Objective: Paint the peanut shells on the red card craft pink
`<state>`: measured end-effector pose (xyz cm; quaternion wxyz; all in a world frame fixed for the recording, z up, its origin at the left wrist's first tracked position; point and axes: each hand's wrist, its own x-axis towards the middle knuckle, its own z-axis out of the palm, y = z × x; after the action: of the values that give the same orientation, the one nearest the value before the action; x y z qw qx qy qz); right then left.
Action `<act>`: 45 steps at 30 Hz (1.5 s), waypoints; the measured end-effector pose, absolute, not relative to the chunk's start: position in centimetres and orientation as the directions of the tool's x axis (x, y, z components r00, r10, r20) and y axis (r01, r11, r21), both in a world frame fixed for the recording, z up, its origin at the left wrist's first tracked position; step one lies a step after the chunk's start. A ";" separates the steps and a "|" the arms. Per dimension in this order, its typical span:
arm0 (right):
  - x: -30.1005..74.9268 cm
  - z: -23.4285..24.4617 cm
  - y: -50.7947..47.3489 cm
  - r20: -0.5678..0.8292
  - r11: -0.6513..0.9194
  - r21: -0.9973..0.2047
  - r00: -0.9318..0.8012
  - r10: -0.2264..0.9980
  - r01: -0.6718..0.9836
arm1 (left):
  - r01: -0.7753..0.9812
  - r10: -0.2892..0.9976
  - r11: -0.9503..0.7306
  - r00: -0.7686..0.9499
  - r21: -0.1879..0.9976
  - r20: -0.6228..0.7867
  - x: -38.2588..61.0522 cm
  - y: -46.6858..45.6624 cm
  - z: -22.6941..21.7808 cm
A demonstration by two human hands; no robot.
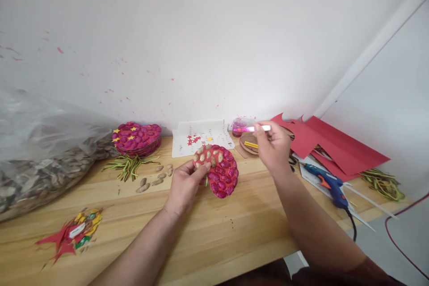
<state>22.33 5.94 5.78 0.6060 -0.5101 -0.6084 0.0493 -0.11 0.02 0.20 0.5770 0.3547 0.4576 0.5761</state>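
Observation:
My left hand (186,183) pinches the left edge of a red heart-shaped craft piece (219,170) covered in peanut shells, some painted magenta and some bare, held tilted just above the wooden table (214,232). My right hand (273,145) is closed round a thin paintbrush (252,128) with a white handle, its pink tip pointing left into a small jar of pink paint (238,126) near the wall. The brush sits above and right of the craft piece.
A stack of finished magenta hearts with yellow stars (136,137) lies at back left over green strips. Loose peanut shells (156,178), a plastic bag of shells (40,161), a star sheet (201,136), red paper (335,145), a blue glue gun (330,184) and paper scraps (75,232) surround them.

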 end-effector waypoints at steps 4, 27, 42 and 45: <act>24.4 7.8 10.7 0.643 0.260 -0.609 0.275 0.714 0.749 | -0.321 0.990 0.084 -0.080 0.943 -0.116 0.0 -0.1 0.5; 22.9 7.5 17.7 0.335 -0.050 -0.383 0.189 0.923 0.922 | -0.240 0.996 0.014 -0.086 0.971 -0.035 -0.5 0.2 -0.5; 24.3 7.2 14.8 0.492 0.074 -0.613 0.307 0.815 0.786 | -0.277 0.996 -0.020 -0.085 0.961 -0.004 -0.4 0.1 -0.2; 23.5 7.6 11.3 0.552 0.219 -0.674 0.284 0.784 0.705 | -0.274 0.996 -0.047 -0.091 0.961 0.023 -0.4 0.2 -0.4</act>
<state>23.54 11.27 7.56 0.5030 -0.6237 -0.5970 0.0391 -0.37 0.15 -0.37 0.5335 0.4119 0.4380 0.5948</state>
